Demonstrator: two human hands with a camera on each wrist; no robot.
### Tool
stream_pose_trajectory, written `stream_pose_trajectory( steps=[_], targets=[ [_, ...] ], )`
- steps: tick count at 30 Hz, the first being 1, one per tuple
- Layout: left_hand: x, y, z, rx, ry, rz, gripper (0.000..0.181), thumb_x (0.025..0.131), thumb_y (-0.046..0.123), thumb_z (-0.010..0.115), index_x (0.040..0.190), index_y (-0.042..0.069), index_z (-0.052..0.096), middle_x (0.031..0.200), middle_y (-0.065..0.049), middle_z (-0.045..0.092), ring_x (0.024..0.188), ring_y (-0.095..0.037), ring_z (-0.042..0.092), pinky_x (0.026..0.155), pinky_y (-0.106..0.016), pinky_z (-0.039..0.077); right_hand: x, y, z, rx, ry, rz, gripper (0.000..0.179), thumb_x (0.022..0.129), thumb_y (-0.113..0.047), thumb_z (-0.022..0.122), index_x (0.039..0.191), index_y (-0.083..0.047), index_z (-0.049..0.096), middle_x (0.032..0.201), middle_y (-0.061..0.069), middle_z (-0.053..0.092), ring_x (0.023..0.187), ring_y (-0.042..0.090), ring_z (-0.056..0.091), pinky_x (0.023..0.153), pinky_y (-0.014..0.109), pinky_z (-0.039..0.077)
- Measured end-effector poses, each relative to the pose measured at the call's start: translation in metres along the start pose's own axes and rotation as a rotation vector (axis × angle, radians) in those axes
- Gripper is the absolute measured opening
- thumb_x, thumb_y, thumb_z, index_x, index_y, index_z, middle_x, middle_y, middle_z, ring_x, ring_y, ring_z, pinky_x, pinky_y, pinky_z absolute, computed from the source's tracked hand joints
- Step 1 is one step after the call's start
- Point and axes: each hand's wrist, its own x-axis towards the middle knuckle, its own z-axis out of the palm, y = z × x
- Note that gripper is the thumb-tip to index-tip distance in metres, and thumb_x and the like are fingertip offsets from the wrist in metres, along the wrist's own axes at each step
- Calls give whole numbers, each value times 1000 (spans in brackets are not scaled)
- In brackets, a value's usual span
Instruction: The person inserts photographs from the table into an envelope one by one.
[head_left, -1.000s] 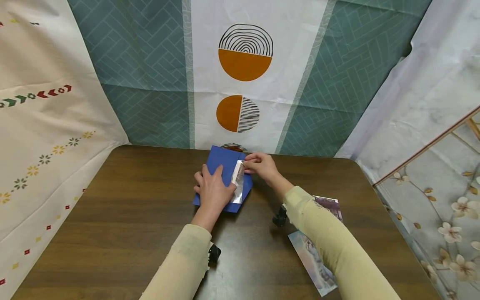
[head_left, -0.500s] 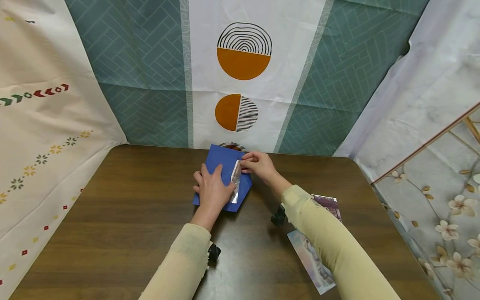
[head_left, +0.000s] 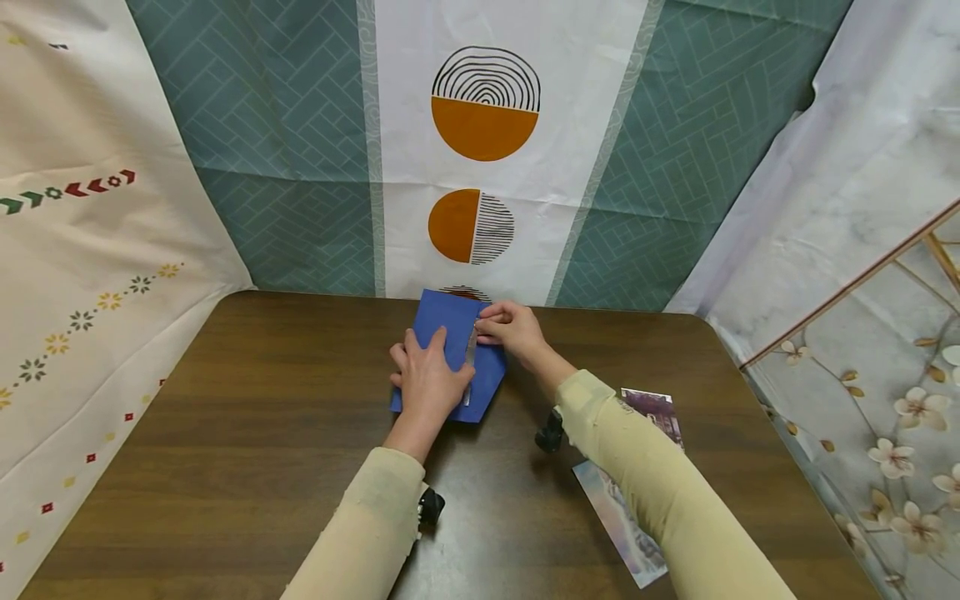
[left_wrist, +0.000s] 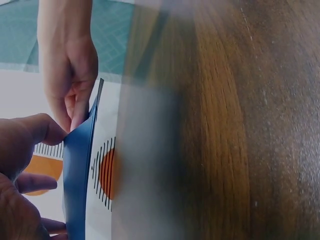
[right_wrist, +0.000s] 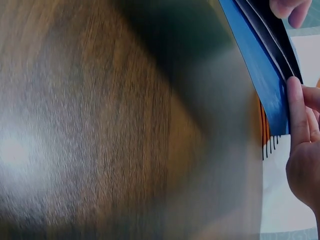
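A blue envelope (head_left: pixel 442 321) is held near the table's back edge, its pointed flap (head_left: pixel 489 379) opened out to the right. The left hand (head_left: pixel 427 379) spans the envelope, fingers spread at its left side and thumb by the opening; in the left wrist view the thumb (left_wrist: pixel 50 131) meets the envelope's edge. Only a narrow strip of a glossy card (head_left: pixel 470 354) shows at the opening, the rest inside. Curled fingers of the right hand (head_left: pixel 513 329) pinch at the card's upper right end. In the right wrist view a fingertip (right_wrist: pixel 295 90) touches the envelope's dark, layered edge.
Two printed picture cards, one purple (head_left: pixel 656 408) and one pale (head_left: pixel 611 517), lie on the brown table (head_left: pixel 285 467) partly under the right sleeve (head_left: pixel 660 475). A patterned curtain (head_left: pixel 315 150) hangs right behind the table.
The glossy card has slid left into the envelope, its visible part shrinking from a wide band to a thin strip. The right hand has moved slightly left with it; the left hand stays nearly still.
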Motion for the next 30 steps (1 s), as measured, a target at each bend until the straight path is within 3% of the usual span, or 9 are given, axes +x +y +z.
stream_pose_trajectory(
  steps=[8, 17, 30],
  targets=[
    [0, 1, -1, -5, -12, -10, 74, 91, 32, 82, 157, 12, 54, 168, -33, 25, 147, -53, 23, 102, -77, 36, -4, -4, 0, 41, -22, 10, 22, 101, 8, 67, 121, 15, 66, 97, 12, 77, 82, 15, 76, 79, 35, 64],
    [0, 2, -1, -6, -6, -4, 75, 91, 32, 82, 158, 12, 54, 168, -33, 26, 147, -53, 23, 102, -77, 36, -6, -5, -4, -28, -82, 8, 23, 100, 9, 67, 122, 15, 65, 98, 14, 76, 79, 15, 76, 77, 33, 64],
    [1, 4, -3, -13, 6, 0, 76, 92, 33, 82, 159, 12, 53, 168, -32, 27, 146, -53, 25, 103, -78, 36, -6, -9, 1, -18, -54, 0, 20, 101, 8, 67, 120, 13, 65, 100, 17, 77, 81, 15, 76, 79, 35, 64]
  ],
)
